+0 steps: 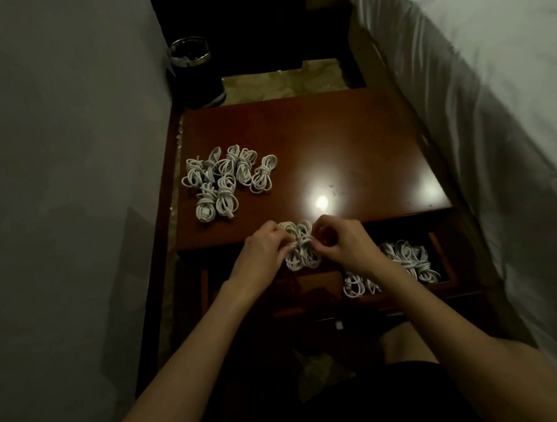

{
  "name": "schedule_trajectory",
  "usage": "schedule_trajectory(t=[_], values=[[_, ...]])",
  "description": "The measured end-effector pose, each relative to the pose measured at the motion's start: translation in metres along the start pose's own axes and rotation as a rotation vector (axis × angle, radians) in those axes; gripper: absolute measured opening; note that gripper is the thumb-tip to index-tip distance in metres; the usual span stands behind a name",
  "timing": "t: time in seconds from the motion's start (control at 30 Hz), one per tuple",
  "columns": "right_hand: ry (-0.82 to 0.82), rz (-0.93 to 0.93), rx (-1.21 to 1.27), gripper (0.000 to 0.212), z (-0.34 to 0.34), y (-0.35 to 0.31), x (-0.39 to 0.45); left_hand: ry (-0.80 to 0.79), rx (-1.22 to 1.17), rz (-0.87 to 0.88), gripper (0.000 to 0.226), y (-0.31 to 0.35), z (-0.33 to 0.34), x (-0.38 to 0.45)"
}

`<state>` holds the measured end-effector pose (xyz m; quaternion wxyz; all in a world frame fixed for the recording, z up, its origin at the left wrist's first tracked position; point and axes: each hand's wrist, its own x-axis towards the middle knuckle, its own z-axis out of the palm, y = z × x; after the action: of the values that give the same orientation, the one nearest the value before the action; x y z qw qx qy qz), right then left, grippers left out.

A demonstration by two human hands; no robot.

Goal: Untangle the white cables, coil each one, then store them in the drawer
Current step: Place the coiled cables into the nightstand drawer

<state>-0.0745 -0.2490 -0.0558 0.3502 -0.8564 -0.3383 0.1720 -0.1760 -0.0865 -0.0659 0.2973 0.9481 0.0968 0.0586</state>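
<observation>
Above the open drawer [440, 285], left hand [260, 248] and right hand [342, 242], fingers curled, pinching one white cable bundle [301, 248]

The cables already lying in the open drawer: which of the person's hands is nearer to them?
Right. The right hand is just left of the cables in the drawer; the left hand is farther left, across the coiled cable both hold.

The scene is dimly lit, and the corners are darkened. A bright glare spot [321, 203] from a light overhead is reflected on the polished top of the nightstand [331, 141], with a fainter reflection seen toward its right edge. The far background is lost in near blackness. Straight edges are bowed by wide-angle distortion toward the borders. Fine detail is softened throughout, and the bedding [492, 80] at the right is slightly smeared.
</observation>
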Motion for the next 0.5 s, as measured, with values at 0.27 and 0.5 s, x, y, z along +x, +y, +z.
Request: schedule_trajectory(t=[0.27, 0.5], values=[[-0.121, 0.041, -0.357, 0.019, 0.024, 0.04, -0.023, -0.245, 0.059, -0.159, 0.023, 0.007, 0.058, -0.011], [-0.191, 0.139, -0.538, 0.029, 0.022, 0.063, -0.03, -0.242, 0.037, -0.187, 0.021, 0.028, 0.091, -0.006]])
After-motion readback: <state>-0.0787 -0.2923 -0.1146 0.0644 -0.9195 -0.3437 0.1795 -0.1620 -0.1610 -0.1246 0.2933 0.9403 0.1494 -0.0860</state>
